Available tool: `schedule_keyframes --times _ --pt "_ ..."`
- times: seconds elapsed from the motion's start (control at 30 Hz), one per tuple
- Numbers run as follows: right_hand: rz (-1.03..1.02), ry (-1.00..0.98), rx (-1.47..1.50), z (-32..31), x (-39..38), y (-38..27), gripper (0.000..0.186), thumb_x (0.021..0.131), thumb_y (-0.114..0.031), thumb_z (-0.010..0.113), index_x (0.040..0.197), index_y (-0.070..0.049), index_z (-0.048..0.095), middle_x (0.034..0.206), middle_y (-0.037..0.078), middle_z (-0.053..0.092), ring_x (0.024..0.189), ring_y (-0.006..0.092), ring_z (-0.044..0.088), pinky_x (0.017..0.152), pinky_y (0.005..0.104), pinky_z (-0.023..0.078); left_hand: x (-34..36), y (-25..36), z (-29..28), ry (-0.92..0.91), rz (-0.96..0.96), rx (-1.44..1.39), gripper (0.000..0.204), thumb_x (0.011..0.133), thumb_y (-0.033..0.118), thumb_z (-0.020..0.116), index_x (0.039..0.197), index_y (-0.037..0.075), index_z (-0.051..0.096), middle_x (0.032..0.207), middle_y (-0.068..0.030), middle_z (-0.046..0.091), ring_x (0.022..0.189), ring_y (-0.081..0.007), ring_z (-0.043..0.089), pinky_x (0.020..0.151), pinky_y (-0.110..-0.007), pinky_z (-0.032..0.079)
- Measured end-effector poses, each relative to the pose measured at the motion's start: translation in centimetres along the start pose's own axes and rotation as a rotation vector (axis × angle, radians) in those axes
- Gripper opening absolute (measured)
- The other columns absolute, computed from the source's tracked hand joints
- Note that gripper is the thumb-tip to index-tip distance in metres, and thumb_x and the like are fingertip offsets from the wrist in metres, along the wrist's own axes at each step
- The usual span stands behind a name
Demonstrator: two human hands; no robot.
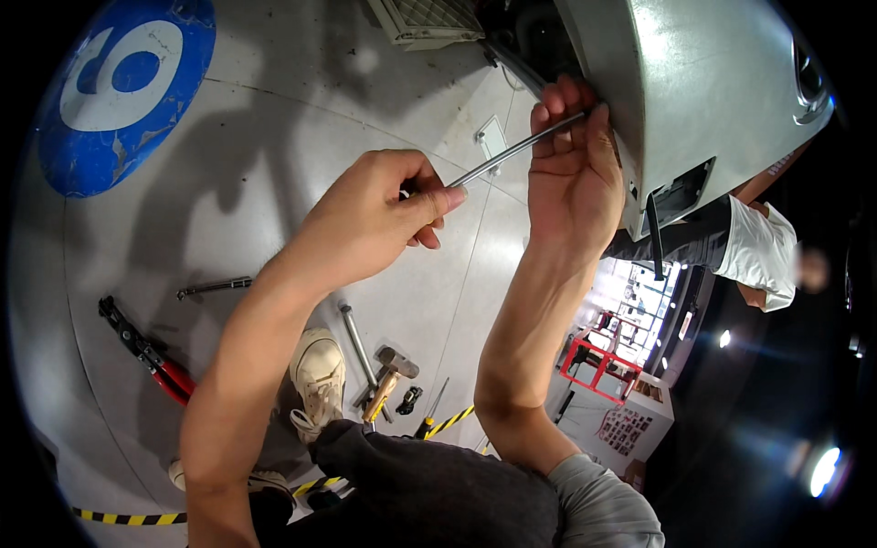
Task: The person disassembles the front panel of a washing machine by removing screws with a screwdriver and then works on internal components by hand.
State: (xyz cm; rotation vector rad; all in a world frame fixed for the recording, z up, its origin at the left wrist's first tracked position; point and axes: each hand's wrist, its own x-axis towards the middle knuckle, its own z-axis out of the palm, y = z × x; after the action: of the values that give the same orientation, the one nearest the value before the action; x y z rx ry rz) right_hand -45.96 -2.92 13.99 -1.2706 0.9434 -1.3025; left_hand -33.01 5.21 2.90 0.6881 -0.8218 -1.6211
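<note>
My left hand [379,205] pinches one end of a slim metal rod [502,155] between thumb and fingers, at the centre of the view. Higher up on the right, my right hand [575,183] has its palm turned up, with thumb and curled fingers round the rod's other end. That end lies right beside the lower edge of a large pale silver body panel [694,82], which looks like part of a vehicle, next to a dark opening [530,36]. A black strap-like piece [656,237] hangs below the panel.
Long-handled pliers [164,370], a small bar tool [215,287], a metal bar [361,352], a hammer [388,374] and a screwdriver [429,420] lie on the floor near my feet. A grille-like part [425,18] is at the top, a blue floor marking [183,55] top left, another person [754,247] at right.
</note>
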Motion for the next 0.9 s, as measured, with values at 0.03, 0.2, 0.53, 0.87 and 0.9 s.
schedule_keyframes --times 0.03,0.2,0.53,0.87,0.9 --pt "0.008 0.020 0.007 -0.2 0.2 0.0 0.026 0.098 -0.016 0.050 0.112 0.005 0.057 0.104 0.019 0.064 0.092 0.0259 0.064 0.084 0.0393 0.051 0.1 0.0 -0.1 -0.050 -0.039 -0.092 0.025 0.092 0.022 0.064 0.082 0.000 0.057 0.070 -0.0022 0.058 0.057 -0.0089 0.056 0.054 -0.023 0.043" --pt "0.002 0.101 -0.031 0.1 0.5 -0.1 0.023 0.097 -0.015 0.053 0.110 0.004 0.058 0.100 0.014 0.064 0.089 0.0224 0.061 0.083 0.0365 0.049 0.2 1.3 0.2 -0.175 -0.171 -0.215 0.026 0.093 0.024 0.062 0.083 0.001 0.057 0.071 -0.0042 0.061 0.057 -0.0082 0.055 0.053 -0.023 0.043" --pt "0.168 -0.086 0.085 -2.2 7.8 0.0 0.019 0.093 -0.009 0.058 0.106 0.003 0.063 0.098 0.012 0.067 0.092 0.0205 0.065 0.084 0.0298 0.049 4.0 4.7 -3.1 -0.087 -0.066 -0.016 0.028 0.096 0.024 0.054 0.084 -0.001 0.060 0.070 -0.0052 0.062 0.061 -0.0099 0.056 0.054 -0.026 0.043" --pt "0.129 0.009 0.098 2.2 9.6 1.7 0.029 0.099 -0.012 0.048 0.119 0.007 0.054 0.111 0.014 0.061 0.101 0.0206 0.055 0.094 0.0334 0.043 0.7 7.5 -9.7 -0.110 -0.299 0.245 0.034 0.094 0.025 0.052 0.086 -0.006 0.061 0.074 -0.0099 0.064 0.066 -0.0170 0.062 0.062 -0.031 0.050" --pt "0.139 0.024 0.122 3.0 9.3 1.5 0.028 0.100 -0.012 0.047 0.119 0.007 0.054 0.112 0.014 0.060 0.102 0.0209 0.055 0.095 0.0338 0.043 0.0 7.8 -10.6 -0.097 -0.328 0.311 0.034 0.094 0.026 0.052 0.087 -0.006 0.061 0.074 -0.0102 0.064 0.067 -0.0172 0.062 0.062 -0.031 0.050"
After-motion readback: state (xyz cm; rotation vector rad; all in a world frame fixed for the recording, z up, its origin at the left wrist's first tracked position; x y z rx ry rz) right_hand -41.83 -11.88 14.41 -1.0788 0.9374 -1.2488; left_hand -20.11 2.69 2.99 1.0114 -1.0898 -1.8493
